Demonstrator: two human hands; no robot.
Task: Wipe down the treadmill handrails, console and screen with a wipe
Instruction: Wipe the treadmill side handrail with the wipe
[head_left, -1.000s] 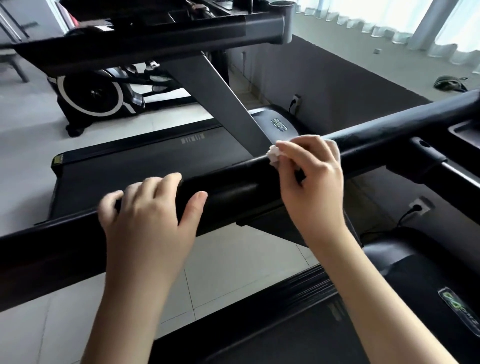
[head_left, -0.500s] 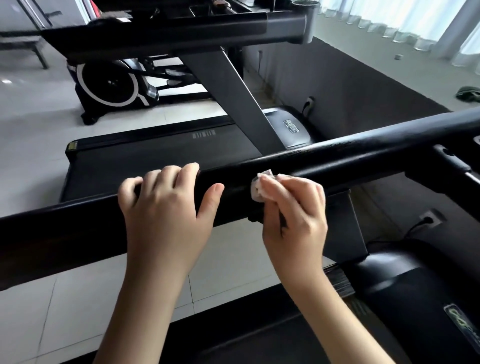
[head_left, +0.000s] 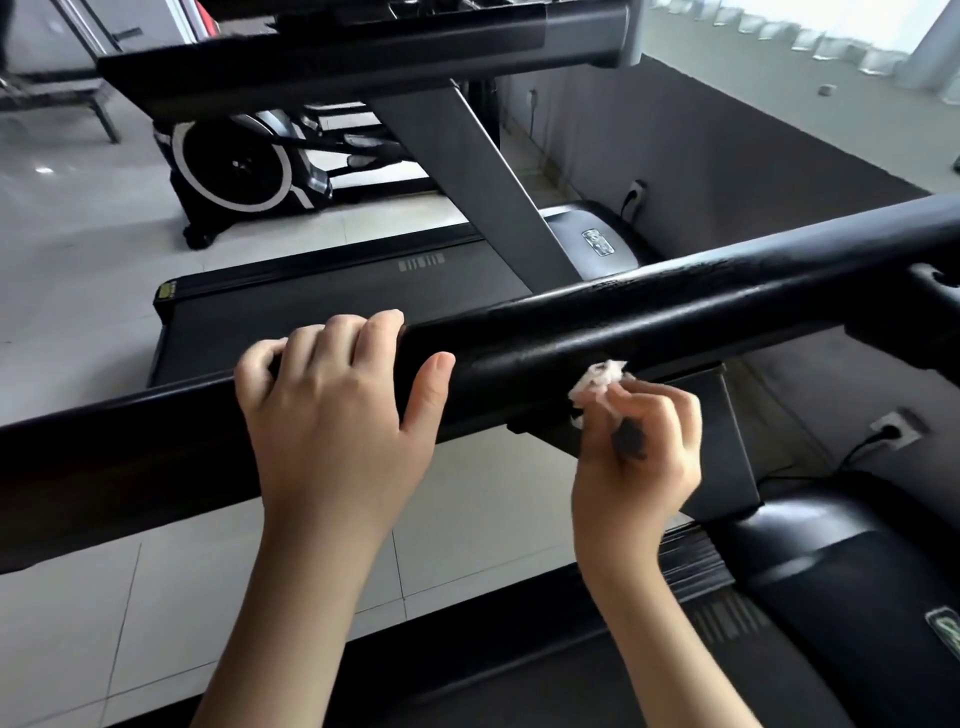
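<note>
Your right fingers (head_left: 670, 410) are curled in and pinch a small crumpled wipe (head_left: 597, 383) against the thumb; the wad pokes out at the hand's 11 o'clock and touches the lower near face of the rail (head_left: 701, 317).

The wipe looks light, soft and limp; balled up like this it likely cleans only a narrow stripe per pass, so I judge it better opened flat under the fingertips; a loose pinch could let it drop.

The right hand (head_left: 636, 467) sits just below the rail, in front of the post (head_left: 727, 467) that drops from the rail's underside.

Your left hand (head_left: 332, 415) is at the right's 9 o'clock; its fingers are pressed together and hooked over the top of the rail, thumb spread along the near face; it grips the rail and carries no wipe.

The rail looks stiff, thick, glossy and fixed; it runs from 8 o'clock up to 2 o'clock across your view; press as hard as you like.

Toward 2 o'clock the rail is open up to a joint (head_left: 930, 280) at the view's edge; toward 8 o'clock the left hand blocks the stroke; the post's top edge may snag the wad underneath; a second treadmill (head_left: 322, 301) at 12 o'clock stands well apart.
</note>
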